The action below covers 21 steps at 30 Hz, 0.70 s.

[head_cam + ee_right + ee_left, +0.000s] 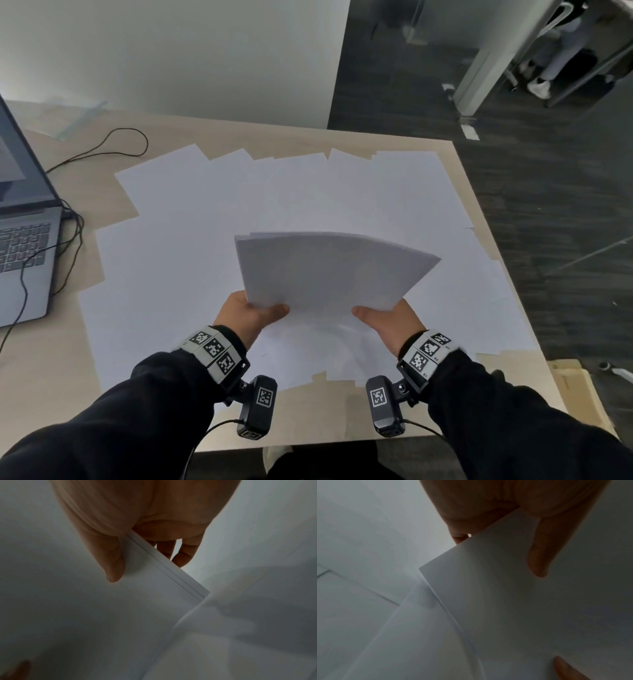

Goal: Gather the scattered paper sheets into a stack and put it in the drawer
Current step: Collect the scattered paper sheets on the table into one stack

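A thin stack of white paper sheets [329, 270] is held above the table, bowed upward in the middle. My left hand [250, 311] pinches its near left corner, thumb on top and fingers beneath. My right hand [383, 317] pinches the near right corner the same way. In the left wrist view the stack [522, 608] fills the right side under my thumb [541, 550]. The right wrist view shows the stack's [102, 615] layered edge against my thumb [109, 561]. Many more loose white sheets [191, 219] lie overlapping across the table. No drawer is in view.
An open grey laptop [24, 222] with black cables [102, 147] sits at the table's left. The light wooden table [44, 373] ends at its right edge by dark carpet [548, 205]. A cardboard piece [579, 387] lies at the near right corner.
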### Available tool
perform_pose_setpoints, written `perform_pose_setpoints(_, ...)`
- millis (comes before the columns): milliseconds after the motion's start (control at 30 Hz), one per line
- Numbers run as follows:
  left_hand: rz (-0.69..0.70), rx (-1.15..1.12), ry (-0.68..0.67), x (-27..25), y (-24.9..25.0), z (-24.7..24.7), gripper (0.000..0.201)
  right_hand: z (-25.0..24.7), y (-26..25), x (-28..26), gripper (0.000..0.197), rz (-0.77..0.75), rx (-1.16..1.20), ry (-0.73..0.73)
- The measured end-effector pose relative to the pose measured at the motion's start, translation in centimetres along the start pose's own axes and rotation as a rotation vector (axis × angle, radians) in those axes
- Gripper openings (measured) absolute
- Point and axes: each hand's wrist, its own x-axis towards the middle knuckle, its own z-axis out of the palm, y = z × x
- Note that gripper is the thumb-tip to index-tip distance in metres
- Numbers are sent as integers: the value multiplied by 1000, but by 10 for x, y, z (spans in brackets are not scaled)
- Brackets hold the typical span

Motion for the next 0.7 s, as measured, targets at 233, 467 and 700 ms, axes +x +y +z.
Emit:
perform_pose_setpoints(233, -55, 48, -24, -3, -15, 8, 34, -3, 18, -9, 17, 45, -103, -43)
perform_pose_setpoints(467, -65, 120, -85, -2, -15, 22, 28, -5, 32, -5, 8, 110, -181, -36)
perform_pose_setpoints(700, -136, 139, 19, 7, -14, 30, 8, -20, 30, 0, 12, 66, -232, -74)
